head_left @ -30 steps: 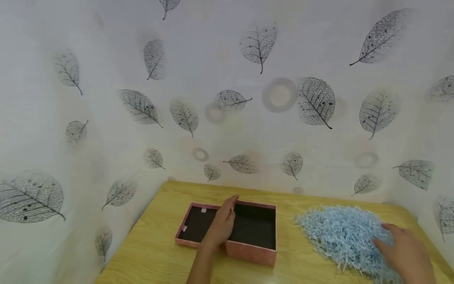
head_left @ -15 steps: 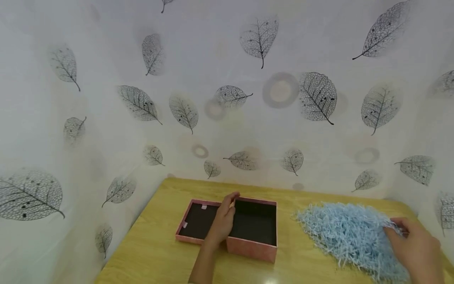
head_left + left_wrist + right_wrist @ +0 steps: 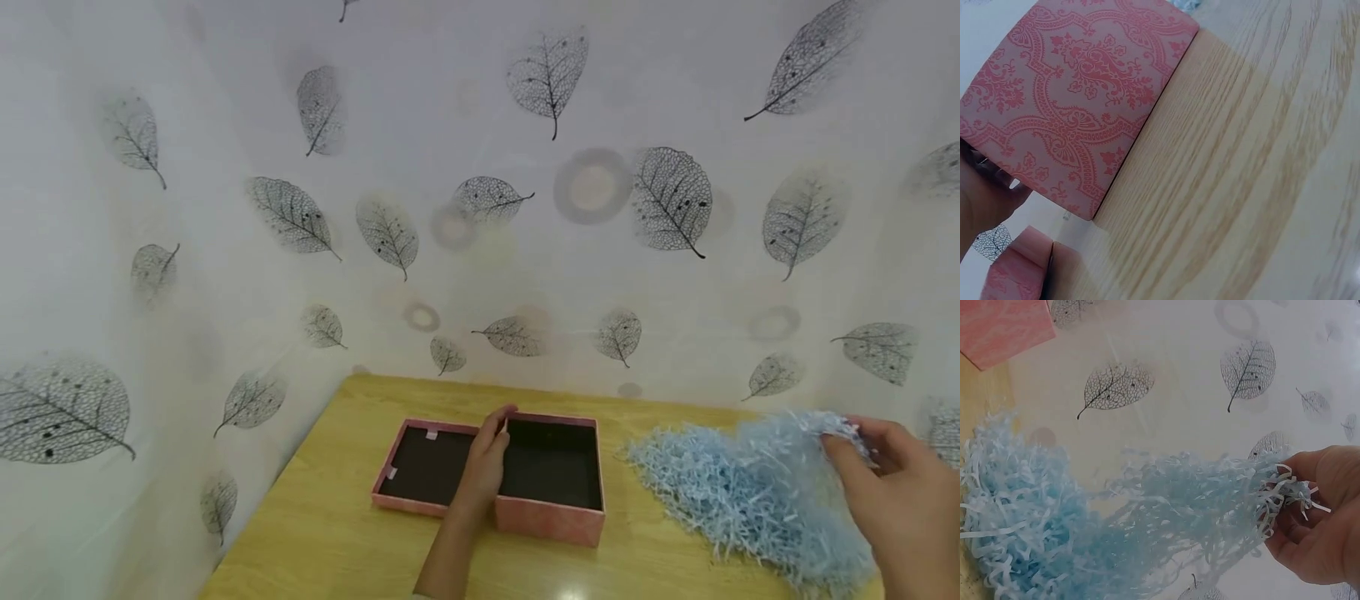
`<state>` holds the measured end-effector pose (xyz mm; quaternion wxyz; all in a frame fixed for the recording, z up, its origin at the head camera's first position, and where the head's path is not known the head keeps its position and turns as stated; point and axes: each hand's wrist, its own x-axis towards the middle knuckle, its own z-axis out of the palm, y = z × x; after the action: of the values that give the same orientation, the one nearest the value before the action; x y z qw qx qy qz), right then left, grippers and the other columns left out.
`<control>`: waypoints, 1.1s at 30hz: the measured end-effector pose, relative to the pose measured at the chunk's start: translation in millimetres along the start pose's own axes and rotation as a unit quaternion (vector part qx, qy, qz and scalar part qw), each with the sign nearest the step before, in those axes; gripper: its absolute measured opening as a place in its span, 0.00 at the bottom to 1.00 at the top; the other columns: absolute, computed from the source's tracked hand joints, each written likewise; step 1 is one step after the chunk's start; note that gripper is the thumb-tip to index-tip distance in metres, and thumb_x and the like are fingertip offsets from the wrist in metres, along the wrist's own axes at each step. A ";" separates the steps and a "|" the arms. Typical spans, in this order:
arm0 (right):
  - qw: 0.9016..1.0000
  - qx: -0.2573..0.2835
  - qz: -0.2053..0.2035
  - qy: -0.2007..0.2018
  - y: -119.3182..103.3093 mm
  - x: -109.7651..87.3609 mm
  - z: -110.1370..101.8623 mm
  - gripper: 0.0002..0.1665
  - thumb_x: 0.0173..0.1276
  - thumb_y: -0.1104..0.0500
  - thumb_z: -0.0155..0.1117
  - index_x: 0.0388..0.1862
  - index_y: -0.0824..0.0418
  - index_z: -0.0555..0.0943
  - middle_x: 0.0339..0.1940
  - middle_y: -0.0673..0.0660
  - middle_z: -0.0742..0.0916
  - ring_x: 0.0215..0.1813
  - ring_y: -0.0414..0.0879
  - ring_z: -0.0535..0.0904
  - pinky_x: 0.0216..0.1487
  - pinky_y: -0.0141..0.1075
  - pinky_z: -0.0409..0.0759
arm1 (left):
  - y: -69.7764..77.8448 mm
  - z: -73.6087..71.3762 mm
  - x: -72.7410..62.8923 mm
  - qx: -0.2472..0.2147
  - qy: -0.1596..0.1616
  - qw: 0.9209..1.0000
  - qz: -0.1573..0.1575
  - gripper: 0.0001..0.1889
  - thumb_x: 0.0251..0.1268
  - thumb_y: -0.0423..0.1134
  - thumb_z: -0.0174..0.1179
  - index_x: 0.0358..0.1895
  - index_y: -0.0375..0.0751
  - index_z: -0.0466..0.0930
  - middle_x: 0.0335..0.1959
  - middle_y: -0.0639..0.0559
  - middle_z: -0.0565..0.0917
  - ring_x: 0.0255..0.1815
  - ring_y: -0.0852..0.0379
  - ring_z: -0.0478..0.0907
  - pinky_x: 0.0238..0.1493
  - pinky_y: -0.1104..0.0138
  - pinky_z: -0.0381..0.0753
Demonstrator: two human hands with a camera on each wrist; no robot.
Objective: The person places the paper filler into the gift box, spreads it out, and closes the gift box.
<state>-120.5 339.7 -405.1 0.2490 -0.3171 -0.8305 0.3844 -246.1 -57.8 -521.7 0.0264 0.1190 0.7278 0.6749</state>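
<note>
A pink patterned box (image 3: 550,521) with a black inside stands upright and uncovered on the table. My left hand (image 3: 483,467) lies along its left wall, touching it near the rim; the left wrist view shows this hand (image 3: 985,197) beside the box wall (image 3: 1085,94), its fingers partly hidden. On the right is a loose pile of light blue shredded paper (image 3: 720,492). My right hand (image 3: 900,483) pinches a clump of the shredded paper between thumb and fingers, raised above the pile. Strands (image 3: 1191,500) stretch from this clump down to the rest.
Left of the box, the pink lid (image 3: 420,467) lies with its black inside up and two small pale tabs showing. The wooden table (image 3: 322,533) meets a leaf-patterned backdrop (image 3: 480,267) behind and at the left.
My right hand has closed on some shredded paper and lifted it up and to the right, stretching it from the pile. The box has slid slightly right with my left hand; the lid stayed.
</note>
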 end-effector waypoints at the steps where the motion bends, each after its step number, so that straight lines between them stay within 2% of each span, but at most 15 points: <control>1: 1.000 0.004 -0.013 0.002 -4.7 -1.5 -1.1 0.25 0.81 0.58 0.60 0.71 0.69 0.76 0.59 0.64 0.84 0.46 0.31 0.78 0.42 0.26 0.77 | 0.2 0.1 0.7 0.001 0.001 1.000 0.002 0.23 0.88 0.36 0.41 0.78 0.49 0.70 0.82 0.47 0.66 0.84 0.43 0.56 0.81 0.41 0.55; 3: 0.998 0.024 -0.058 0.006 -15.5 -3.7 -2.6 0.23 0.80 0.60 0.62 0.68 0.69 0.78 0.45 0.49 0.84 0.37 0.19 0.67 0.32 0.20 0.69 | 1.7 0.0 2.5 0.004 0.004 1.000 0.002 0.22 0.88 0.36 0.41 0.77 0.50 0.71 0.81 0.48 0.67 0.84 0.43 0.57 0.80 0.41 0.57; 5: 0.994 0.043 -0.096 0.001 -29.4 -5.6 -4.3 0.20 0.79 0.63 0.63 0.65 0.70 0.80 0.39 0.36 0.79 0.34 0.18 0.69 0.29 0.19 0.70 | 4.1 -0.5 4.9 0.007 0.008 1.000 0.002 0.22 0.88 0.37 0.42 0.77 0.50 0.71 0.81 0.48 0.68 0.83 0.43 0.58 0.80 0.41 0.58; 7: 0.990 0.064 -0.128 -0.015 -45.5 -6.3 -6.1 0.19 0.78 0.63 0.63 0.64 0.70 0.79 0.37 0.31 0.76 0.33 0.21 0.73 0.27 0.20 0.72 | 5.9 -1.6 6.9 0.006 0.012 1.000 0.002 0.22 0.88 0.37 0.42 0.77 0.51 0.71 0.81 0.49 0.68 0.83 0.43 0.58 0.80 0.41 0.58; 12: 0.972 0.100 -0.205 -0.054 -82.4 -8.5 -7.9 0.14 0.79 0.64 0.63 0.60 0.64 0.80 0.41 0.37 0.77 0.34 0.30 0.75 0.29 0.22 0.73 | 8.0 -3.7 7.2 -0.008 0.011 1.000 -0.006 0.22 0.89 0.38 0.42 0.78 0.53 0.70 0.81 0.52 0.66 0.84 0.47 0.57 0.82 0.44 0.56; 16: 0.956 0.137 -0.242 -0.089 -108.4 -11.9 -7.3 0.12 0.78 0.65 0.64 0.57 0.57 0.81 0.43 0.41 0.79 0.36 0.34 0.77 0.31 0.22 0.75 | 4.5 -3.8 5.5 -0.015 0.012 1.000 -0.003 0.22 0.88 0.37 0.42 0.78 0.52 0.71 0.81 0.51 0.66 0.84 0.46 0.57 0.82 0.44 0.56; 19: 0.948 0.162 -0.251 -0.109 -129.7 -13.9 -7.4 0.12 0.77 0.65 0.66 0.56 0.57 0.82 0.40 0.42 0.83 0.35 0.35 0.79 0.30 0.23 0.75 | 1.5 -3.3 4.8 -0.021 0.011 1.000 -0.003 0.22 0.88 0.37 0.43 0.77 0.52 0.71 0.81 0.52 0.67 0.84 0.47 0.57 0.82 0.45 0.56; 22: 0.944 0.182 -0.245 -0.123 -148.5 -16.5 -8.2 0.11 0.76 0.64 0.68 0.55 0.56 0.84 0.37 0.42 0.84 0.33 0.36 0.79 0.24 0.27 0.71 | -1.6 -2.9 4.5 -0.024 0.009 1.000 -0.003 0.22 0.88 0.37 0.43 0.78 0.50 0.71 0.81 0.52 0.68 0.84 0.46 0.57 0.82 0.44 0.55; 23: 0.940 0.198 -0.243 -0.133 -154.0 -17.3 -7.8 0.11 0.76 0.64 0.68 0.54 0.57 0.84 0.37 0.43 0.84 0.33 0.37 0.79 0.25 0.28 0.71 | -2.6 -2.7 4.5 -0.025 0.009 1.000 -0.004 0.22 0.88 0.37 0.43 0.78 0.50 0.71 0.80 0.53 0.68 0.84 0.47 0.57 0.82 0.45 0.55; 26: 0.918 0.266 -0.242 -0.170 -168.1 -20.5 -4.2 0.11 0.74 0.67 0.68 0.53 0.59 0.85 0.38 0.46 0.85 0.34 0.38 0.80 0.29 0.23 0.77 | -4.9 -1.6 4.0 -0.023 0.010 1.000 -0.001 0.22 0.88 0.36 0.43 0.78 0.49 0.71 0.80 0.52 0.68 0.84 0.46 0.58 0.82 0.44 0.56; 29: 0.877 0.347 -0.251 -0.216 -182.5 -24.5 4.6 0.11 0.72 0.71 0.68 0.51 0.64 0.86 0.39 0.52 0.85 0.36 0.40 0.82 0.40 0.23 0.83 | -3.9 -1.0 4.8 -0.021 0.012 1.000 0.005 0.22 0.88 0.35 0.43 0.77 0.49 0.72 0.80 0.50 0.68 0.84 0.45 0.58 0.81 0.44 0.57; 30: 0.868 0.361 -0.253 -0.226 -186.9 -26.5 8.5 0.11 0.72 0.72 0.68 0.51 0.64 0.86 0.39 0.52 0.85 0.35 0.40 0.83 0.40 0.23 0.83 | -3.7 -0.9 5.1 -0.020 0.013 1.000 0.008 0.22 0.87 0.34 0.43 0.77 0.48 0.72 0.81 0.49 0.68 0.84 0.45 0.58 0.81 0.44 0.56; 33: 0.862 0.352 -0.268 -0.246 -197.1 -34.5 23.0 0.10 0.73 0.71 0.67 0.51 0.65 0.86 0.38 0.52 0.85 0.35 0.41 0.82 0.39 0.25 0.84 | -2.1 -0.6 4.7 -0.019 0.014 1.000 0.011 0.23 0.87 0.33 0.43 0.77 0.47 0.72 0.81 0.46 0.68 0.84 0.44 0.58 0.81 0.44 0.56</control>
<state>-178.5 204.7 -267.4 0.2252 0.1315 -0.7270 0.6352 -251.0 -57.6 -523.1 0.0112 0.1168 0.7139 0.6903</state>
